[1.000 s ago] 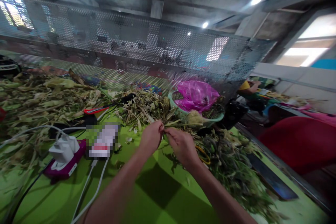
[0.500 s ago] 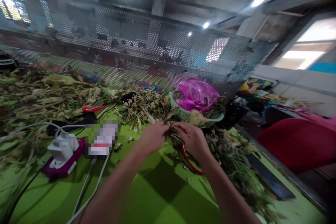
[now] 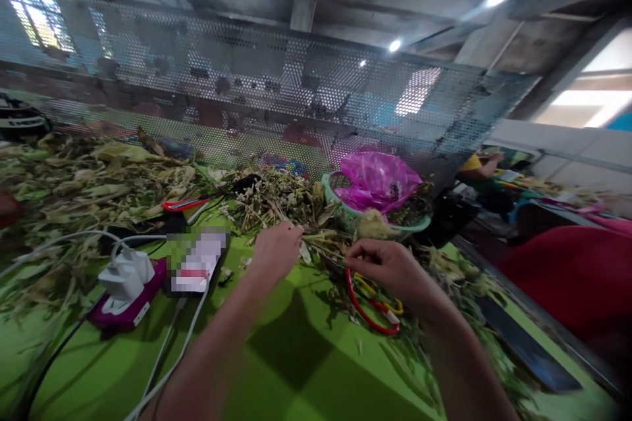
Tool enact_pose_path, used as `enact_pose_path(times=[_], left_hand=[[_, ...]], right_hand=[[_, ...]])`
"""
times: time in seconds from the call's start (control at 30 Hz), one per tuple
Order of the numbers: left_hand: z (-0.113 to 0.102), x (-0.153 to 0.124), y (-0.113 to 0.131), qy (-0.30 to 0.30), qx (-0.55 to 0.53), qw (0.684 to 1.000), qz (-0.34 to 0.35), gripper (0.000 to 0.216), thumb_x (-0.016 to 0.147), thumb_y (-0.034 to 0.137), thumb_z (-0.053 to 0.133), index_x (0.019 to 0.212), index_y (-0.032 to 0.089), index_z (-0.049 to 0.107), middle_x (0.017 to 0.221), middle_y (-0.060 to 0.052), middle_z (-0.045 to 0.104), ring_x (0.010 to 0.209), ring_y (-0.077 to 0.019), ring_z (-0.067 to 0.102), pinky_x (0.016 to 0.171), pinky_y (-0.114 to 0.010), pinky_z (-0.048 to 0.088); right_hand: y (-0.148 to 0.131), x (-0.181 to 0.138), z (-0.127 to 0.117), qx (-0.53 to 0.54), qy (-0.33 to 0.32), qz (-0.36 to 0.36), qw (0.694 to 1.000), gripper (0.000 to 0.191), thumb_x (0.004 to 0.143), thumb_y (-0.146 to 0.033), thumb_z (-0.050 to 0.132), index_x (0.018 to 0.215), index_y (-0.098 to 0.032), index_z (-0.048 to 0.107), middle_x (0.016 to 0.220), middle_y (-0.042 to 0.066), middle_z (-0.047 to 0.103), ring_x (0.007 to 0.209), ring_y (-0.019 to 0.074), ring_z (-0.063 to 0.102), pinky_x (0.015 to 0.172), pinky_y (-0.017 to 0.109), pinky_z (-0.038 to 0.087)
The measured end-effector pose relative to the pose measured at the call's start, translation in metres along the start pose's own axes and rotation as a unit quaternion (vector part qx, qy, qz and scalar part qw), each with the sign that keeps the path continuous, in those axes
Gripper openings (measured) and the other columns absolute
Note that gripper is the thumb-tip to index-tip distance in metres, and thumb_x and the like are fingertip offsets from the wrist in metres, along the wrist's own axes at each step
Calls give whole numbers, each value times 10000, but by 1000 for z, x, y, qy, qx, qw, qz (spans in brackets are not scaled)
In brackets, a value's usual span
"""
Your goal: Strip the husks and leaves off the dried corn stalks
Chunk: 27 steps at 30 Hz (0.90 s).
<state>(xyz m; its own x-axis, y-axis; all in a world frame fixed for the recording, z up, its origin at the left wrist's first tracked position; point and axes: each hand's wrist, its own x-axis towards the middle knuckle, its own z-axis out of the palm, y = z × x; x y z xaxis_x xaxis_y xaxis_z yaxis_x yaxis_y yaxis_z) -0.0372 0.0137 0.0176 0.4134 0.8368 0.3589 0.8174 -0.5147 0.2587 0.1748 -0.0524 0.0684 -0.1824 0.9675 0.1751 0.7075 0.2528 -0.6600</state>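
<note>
My left hand [image 3: 277,251] is closed over the green tabletop [image 3: 281,375], its fingertips curled out of sight, so I cannot make out what they hold. A withered plant stem [image 3: 323,248] stretches across the gap between my hands. Its right end meets the pinched thumb and fingers of my right hand [image 3: 390,270]. Just below that hand lie a red loop [image 3: 356,306] and a yellow loop [image 3: 395,304], perhaps handles of some tool. Behind my hands is a heap of dried leaves and stems [image 3: 276,194]. Greener stalks [image 3: 409,355] lie under my right forearm.
A green basket [image 3: 417,229] with a magenta plastic bag [image 3: 380,177] stands behind my right hand. To the left are a phone [image 3: 200,260], a purple power strip [image 3: 133,302] with white plugs, cables and a red-handled cutter [image 3: 186,204]. A perforated metal screen [image 3: 247,79] borders the back.
My hands were together at the dried plant; now they are apart, the left further left and the right further right. The red and yellow loops show more fully. The view has shifted slightly.
</note>
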Motion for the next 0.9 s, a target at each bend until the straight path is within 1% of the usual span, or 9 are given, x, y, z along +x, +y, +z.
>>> enact_pose_path(times=[0.1, 0.2, 0.27, 0.37, 0.43, 0.6, 0.67, 0.73, 0.9], left_hand=[[-6, -1, -3, -11, -33, 999, 13, 304, 915, 282, 365, 866, 194, 652, 876, -67, 629, 793, -191, 586, 704, -294, 412], [-14, -1, -3, -76, -157, 982, 75, 257, 890, 271, 422, 844, 195, 663, 875, -45, 640, 832, -178, 577, 746, -277, 408], [-19, -2, -1, -152, -285, 938, 123, 212, 868, 280, 474, 854, 191, 666, 877, -26, 645, 850, -164, 572, 765, -255, 408], [-25, -3, 0, -231, -444, 855, 136, 195, 850, 313, 525, 884, 179, 662, 887, -16, 641, 859, -148, 562, 778, -235, 409], [-26, -2, -4, -223, -488, 837, 106, 191, 840, 318, 543, 883, 172, 659, 882, -16, 635, 859, -146, 553, 784, -236, 404], [-20, 2, -25, -173, -482, 858, 46, 156, 810, 294, 577, 830, 166, 665, 824, -7, 625, 804, -137, 531, 768, -245, 384], [-19, 2, -32, -162, -520, 838, 28, 138, 791, 285, 605, 807, 163, 667, 788, -3, 618, 769, -124, 519, 743, -233, 376], [-21, 0, -35, -153, -604, 782, 1, 147, 780, 297, 632, 815, 158, 664, 770, -6, 610, 712, -101, 498, 678, -210, 364], [-25, -6, -19, -134, -818, 559, -28, 205, 713, 301, 712, 769, 142, 597, 698, 0, 553, 547, -54, 419, 528, -194, 308]], right_hand=[[2, -8, -20, 61, 11, 5, 998, 289, 736, -470, 684, 764, -183, 704, 690, 19, 643, 637, 157, 557, 585, 254, 416], [19, -9, -38, 51, 137, -1, 989, 288, 699, -472, 720, 763, -191, 701, 744, 34, 666, 696, 179, 579, 660, 282, 451], [33, -6, -45, 33, 203, 4, 979, 307, 681, -492, 723, 781, -203, 703, 752, 27, 671, 708, 183, 579, 682, 292, 454], [48, -1, -49, 13, 218, 25, 976, 350, 668, -537, 711, 775, -204, 704, 730, 23, 668, 682, 181, 574, 655, 291, 449], [50, -1, -49, 16, 208, 35, 977, 371, 660, -557, 712, 758, -198, 701, 719, 25, 668, 663, 175, 572, 636, 282, 443], [45, -5, -54, 12, 214, 51, 975, 456, 575, -635, 733, 688, -196, 692, 635, 12, 635, 582, 151, 531, 578, 269, 412], [46, -5, -57, -2, 211, 62, 975, 477, 560, -661, 723, 662, -196, 687, 589, 4, 606, 547, 144, 501, 551, 270, 392], [50, -4, -58, -3, 222, 75, 972, 484, 565, -666, 714, 665, -194, 685, 571, 1, 591, 533, 141, 484, 536, 272, 380], [62, 3, -51, 8, 272, 55, 961, 453, 642, -620, 683, 715, -174, 677, 617, 5, 616, 546, 135, 496, 534, 263, 383]])
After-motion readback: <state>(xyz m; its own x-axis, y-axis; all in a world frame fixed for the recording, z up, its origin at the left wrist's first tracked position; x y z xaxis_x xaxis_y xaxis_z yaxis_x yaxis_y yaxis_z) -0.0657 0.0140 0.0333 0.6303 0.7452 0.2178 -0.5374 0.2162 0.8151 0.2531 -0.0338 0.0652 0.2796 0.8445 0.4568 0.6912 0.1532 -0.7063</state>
